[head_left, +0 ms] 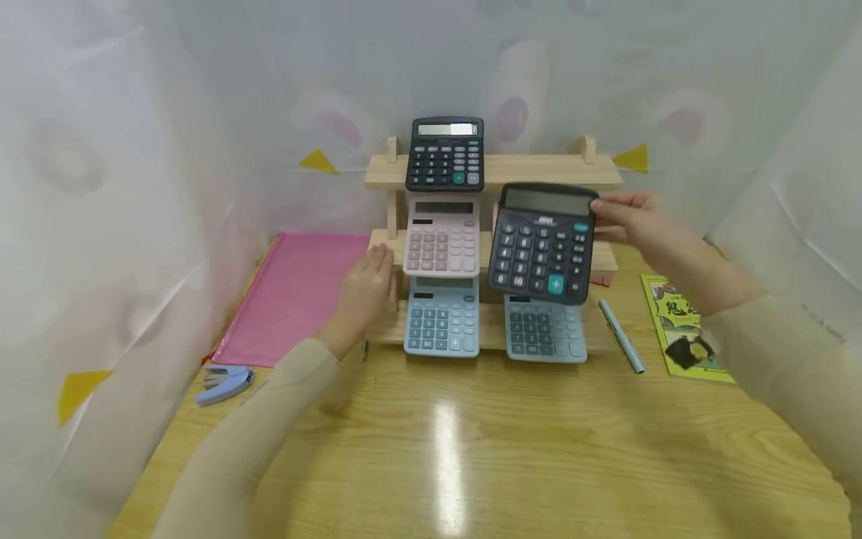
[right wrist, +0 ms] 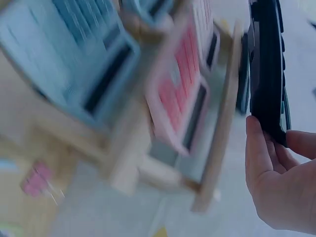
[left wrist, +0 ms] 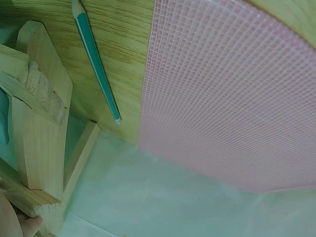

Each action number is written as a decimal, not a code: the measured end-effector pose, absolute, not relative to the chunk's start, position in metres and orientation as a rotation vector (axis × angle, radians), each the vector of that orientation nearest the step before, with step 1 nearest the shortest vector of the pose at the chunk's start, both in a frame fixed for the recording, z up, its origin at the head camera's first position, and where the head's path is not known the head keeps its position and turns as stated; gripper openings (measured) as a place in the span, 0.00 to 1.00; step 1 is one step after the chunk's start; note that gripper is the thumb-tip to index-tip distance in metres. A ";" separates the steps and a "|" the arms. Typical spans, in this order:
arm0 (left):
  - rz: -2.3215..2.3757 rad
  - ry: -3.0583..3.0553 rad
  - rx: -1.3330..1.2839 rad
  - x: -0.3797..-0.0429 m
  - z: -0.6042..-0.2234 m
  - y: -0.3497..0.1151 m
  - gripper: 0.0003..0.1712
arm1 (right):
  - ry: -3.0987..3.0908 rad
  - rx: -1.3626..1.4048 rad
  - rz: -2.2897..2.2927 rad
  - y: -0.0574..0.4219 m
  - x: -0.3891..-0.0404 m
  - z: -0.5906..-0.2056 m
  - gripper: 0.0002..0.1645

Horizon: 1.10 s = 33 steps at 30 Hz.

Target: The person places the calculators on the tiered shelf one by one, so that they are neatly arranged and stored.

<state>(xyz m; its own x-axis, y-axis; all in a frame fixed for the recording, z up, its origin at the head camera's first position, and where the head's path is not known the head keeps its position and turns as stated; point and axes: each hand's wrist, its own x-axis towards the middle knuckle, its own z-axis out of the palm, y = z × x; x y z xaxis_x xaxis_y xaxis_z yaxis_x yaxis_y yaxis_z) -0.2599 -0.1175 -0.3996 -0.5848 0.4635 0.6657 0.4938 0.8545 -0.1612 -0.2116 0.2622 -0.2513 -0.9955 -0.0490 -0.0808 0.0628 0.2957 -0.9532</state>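
Note:
My right hand (head_left: 629,218) pinches a black calculator (head_left: 544,243) by its upper right edge, thumb on the front. It is held tilted before the right side of a wooden tiered rack (head_left: 548,171). In the right wrist view the fingers (right wrist: 274,173) grip the calculator's edge. My left hand (head_left: 367,288) holds the left end of the rack's middle shelf; fingertips show at the board's end in the left wrist view. On the rack's left stand a black calculator (head_left: 444,153), a pink calculator (head_left: 441,236) and a blue calculator (head_left: 441,318). Another blue calculator (head_left: 547,333) stands lower right.
Left of the rack lie a pink mesh pouch (head_left: 289,292), a teal pencil (left wrist: 98,64) and a light-blue stapler-like tool (head_left: 225,383). To the right are a light-blue pen (head_left: 622,337) and a yellow-green booklet (head_left: 687,322). A pale sheet (head_left: 236,67) surrounds the table (head_left: 377,464).

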 end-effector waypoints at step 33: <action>-0.048 -2.224 -0.719 -0.244 -0.412 -0.108 0.19 | 2.629 0.583 -1.509 0.271 -0.344 -0.198 0.31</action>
<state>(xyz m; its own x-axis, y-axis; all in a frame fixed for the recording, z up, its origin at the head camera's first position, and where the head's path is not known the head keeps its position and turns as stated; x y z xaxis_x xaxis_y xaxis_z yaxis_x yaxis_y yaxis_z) -0.2438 -0.1082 -0.4122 -0.5339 0.4809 0.6955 0.5105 0.8390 -0.1883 -0.3441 0.2706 -0.1979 -0.9272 0.2949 -0.2310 0.3482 0.4510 -0.8218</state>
